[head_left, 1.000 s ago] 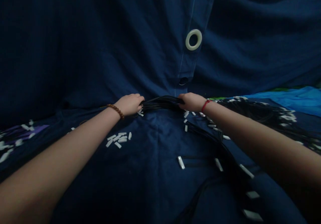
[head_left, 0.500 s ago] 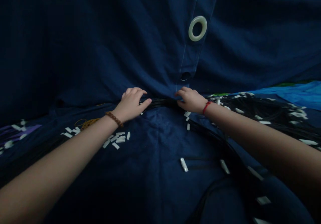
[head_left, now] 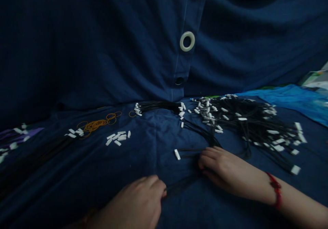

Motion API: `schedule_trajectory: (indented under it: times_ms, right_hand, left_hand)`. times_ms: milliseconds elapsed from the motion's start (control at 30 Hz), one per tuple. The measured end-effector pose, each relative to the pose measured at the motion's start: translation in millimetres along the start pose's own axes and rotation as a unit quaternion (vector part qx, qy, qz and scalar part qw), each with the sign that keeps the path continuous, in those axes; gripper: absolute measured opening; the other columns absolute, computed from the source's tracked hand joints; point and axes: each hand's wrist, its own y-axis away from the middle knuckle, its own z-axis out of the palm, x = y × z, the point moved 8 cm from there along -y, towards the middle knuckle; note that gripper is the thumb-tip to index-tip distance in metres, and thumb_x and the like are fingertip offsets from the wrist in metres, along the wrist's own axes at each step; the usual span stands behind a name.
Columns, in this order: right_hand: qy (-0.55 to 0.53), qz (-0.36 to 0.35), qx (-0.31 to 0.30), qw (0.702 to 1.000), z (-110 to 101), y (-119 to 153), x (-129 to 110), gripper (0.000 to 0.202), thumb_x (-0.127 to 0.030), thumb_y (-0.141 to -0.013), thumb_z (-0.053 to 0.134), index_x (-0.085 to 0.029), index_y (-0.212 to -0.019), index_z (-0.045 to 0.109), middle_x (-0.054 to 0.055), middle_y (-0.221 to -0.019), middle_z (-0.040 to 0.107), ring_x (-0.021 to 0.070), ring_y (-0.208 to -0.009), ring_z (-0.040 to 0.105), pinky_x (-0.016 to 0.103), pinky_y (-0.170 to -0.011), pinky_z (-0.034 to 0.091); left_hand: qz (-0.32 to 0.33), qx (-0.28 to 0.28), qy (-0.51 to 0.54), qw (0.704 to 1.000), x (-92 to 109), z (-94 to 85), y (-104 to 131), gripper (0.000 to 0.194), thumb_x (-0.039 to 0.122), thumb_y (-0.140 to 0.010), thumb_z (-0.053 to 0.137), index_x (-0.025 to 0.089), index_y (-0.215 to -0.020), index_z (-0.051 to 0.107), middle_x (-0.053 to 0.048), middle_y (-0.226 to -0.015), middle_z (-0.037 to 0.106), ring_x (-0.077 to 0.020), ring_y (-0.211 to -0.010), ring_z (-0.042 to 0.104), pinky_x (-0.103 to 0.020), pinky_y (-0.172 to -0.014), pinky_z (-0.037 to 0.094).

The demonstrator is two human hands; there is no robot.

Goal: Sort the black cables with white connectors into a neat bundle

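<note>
My left hand [head_left: 138, 201] is closed near the front edge of the view, and a dark, blurred cable [head_left: 180, 184] runs from its fingertips toward the other hand. My right hand [head_left: 222, 171] has its fingers curled round black cables; a white connector [head_left: 177, 154] sticks out to the left of it on thin wires. Other black wires [head_left: 202, 131] stretch from behind this hand up to small white connectors. Farther back lies a neat bundle of black cables [head_left: 159, 105] with white connectors at both ends, touched by neither hand.
A loose heap of black cables with white connectors [head_left: 241, 119] spreads at the right. Yellow-brown rubber bands [head_left: 96, 124], a few loose white connectors [head_left: 118, 136] and another dark cable bundle [head_left: 43, 150] lie left. Blue cloth with eyelets [head_left: 187, 41] rises behind.
Both hands have left the bundle at the back and come down toward me. They have closed on cables at the front. The view has shifted slightly.
</note>
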Motion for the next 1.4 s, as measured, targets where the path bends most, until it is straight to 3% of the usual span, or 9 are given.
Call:
schedule_trajectory:
  times_ms: [100, 167, 233, 400, 533, 800, 1033, 1200, 1400]
  right_hand:
    - [-0.037, 0.005, -0.016, 0.999, -6.9, 2.7, 6.0, 0.017, -0.011, -0.082, 0.046, -0.019, -0.095, 0.053, 0.003, -0.089, 0.057, 0.0158, -0.083, 0.053, 0.03, -0.078, 0.038]
    - [-0.038, 0.005, -0.039, 0.999, -9.6, 5.7, 9.7, 0.016, -0.02, -0.083, 0.05, -0.02, -0.098, 0.055, 0.003, -0.09, 0.058, 0.0168, -0.086, 0.054, 0.031, -0.08, 0.039]
    - [-0.014, 0.019, -0.046, 0.999, -13.0, 10.1, 18.3, 0.018, -0.027, -0.083, 0.052, -0.021, -0.099, 0.057, 0.004, -0.091, 0.059, 0.019, -0.089, 0.054, 0.034, -0.083, 0.038]
    - [0.062, 0.074, -0.023, 0.995, -19.0, 26.9, 56.2, 0.025, -0.024, -0.075, 0.057, -0.023, -0.1, 0.059, 0.004, -0.094, 0.06, 0.0223, -0.09, 0.055, 0.044, -0.089, 0.032]
    - [0.084, 0.101, -0.021, 0.991, -16.3, 37.6, 80.9, 0.033, -0.025, -0.072, 0.059, -0.024, -0.105, 0.058, 0.004, -0.099, 0.059, 0.0229, -0.092, 0.054, 0.047, -0.092, 0.028]
    - [0.07, 0.09, -0.038, 0.993, -15.6, 36.3, 74.9, 0.018, -0.027, -0.076, 0.056, -0.025, -0.094, 0.059, 0.001, -0.092, 0.059, 0.0214, -0.089, 0.054, 0.041, -0.083, 0.037]
    - [0.136, 0.19, 0.151, 0.961, -29.7, 37.8, 108.8, 0.031, -0.043, -0.084, 0.046, -0.015, -0.093, 0.055, 0.011, -0.088, 0.057, 0.0241, -0.079, 0.055, 0.038, -0.071, 0.044]
    - [0.1, 0.249, 0.15, 0.952, -16.2, 37.0, 132.6, 0.018, -0.027, -0.081, 0.045, -0.013, -0.089, 0.053, 0.011, -0.079, 0.06, 0.0233, -0.069, 0.059, 0.035, -0.062, 0.047]
    - [0.086, 0.281, 0.241, 0.925, -49.3, 45.7, 122.3, 0.025, -0.032, -0.088, 0.033, -0.015, -0.102, 0.045, 0.016, -0.094, 0.058, 0.0289, -0.082, 0.058, 0.039, -0.069, 0.045]
  left_hand:
    - [-0.033, 0.09, 0.055, 0.994, -16.7, -39.7, -2.4, 0.029, 0.009, -0.085, 0.035, 0.022, -0.099, 0.057, 0.003, -0.092, 0.067, -0.0093, -0.081, 0.063, -0.015, -0.073, 0.051]
    - [-0.064, 0.136, 0.048, 0.988, -24.8, -50.6, -0.2, 0.026, 0.013, -0.088, 0.035, 0.022, -0.1, 0.055, 0.003, -0.092, 0.067, -0.0085, -0.081, 0.063, -0.013, -0.072, 0.051]
    - [-0.049, 0.137, 0.01, 0.989, -23.7, -44.6, 0.3, 0.028, 0.009, -0.086, 0.034, 0.021, -0.1, 0.056, 0.001, -0.093, 0.067, -0.0113, -0.083, 0.063, -0.018, -0.075, 0.052]
    - [0.079, 0.053, -0.084, 0.992, -14.7, -0.4, -4.5, 0.04, 0.001, -0.079, 0.039, 0.019, -0.111, 0.054, -0.004, -0.108, 0.062, -0.0203, -0.1, 0.056, -0.033, -0.086, 0.049]
    - [0.024, 0.0, 0.016, 1.0, -33.0, 15.1, -11.2, 0.031, 0.012, -0.083, 0.046, 0.02, -0.113, 0.052, -0.005, -0.11, 0.057, -0.0196, -0.102, 0.052, -0.034, -0.089, 0.047]
    - [-0.059, -0.009, 0.016, 0.998, -44.8, 15.0, -9.5, 0.026, 0.009, -0.08, 0.039, 0.019, -0.096, 0.057, -0.005, -0.093, 0.056, -0.0215, -0.087, 0.052, -0.041, -0.081, 0.046]
    - [-0.047, 0.005, 0.026, 0.999, -43.7, 11.1, -8.2, 0.021, 0.019, -0.082, 0.046, 0.02, -0.101, 0.055, -0.006, -0.102, 0.055, -0.0224, -0.093, 0.051, -0.04, -0.083, 0.045]
    - [-0.037, -0.003, 0.057, 0.998, -43.1, 11.7, -8.7, 0.021, 0.019, -0.084, 0.046, 0.02, -0.103, 0.054, -0.006, -0.106, 0.054, -0.0215, -0.097, 0.05, -0.039, -0.086, 0.044]
    - [-0.036, -0.002, 0.079, 0.996, -44.6, 10.8, -9.3, 0.02, 0.017, -0.085, 0.045, 0.021, -0.102, 0.055, -0.005, -0.108, 0.053, -0.0212, -0.098, 0.049, -0.039, -0.085, 0.044]
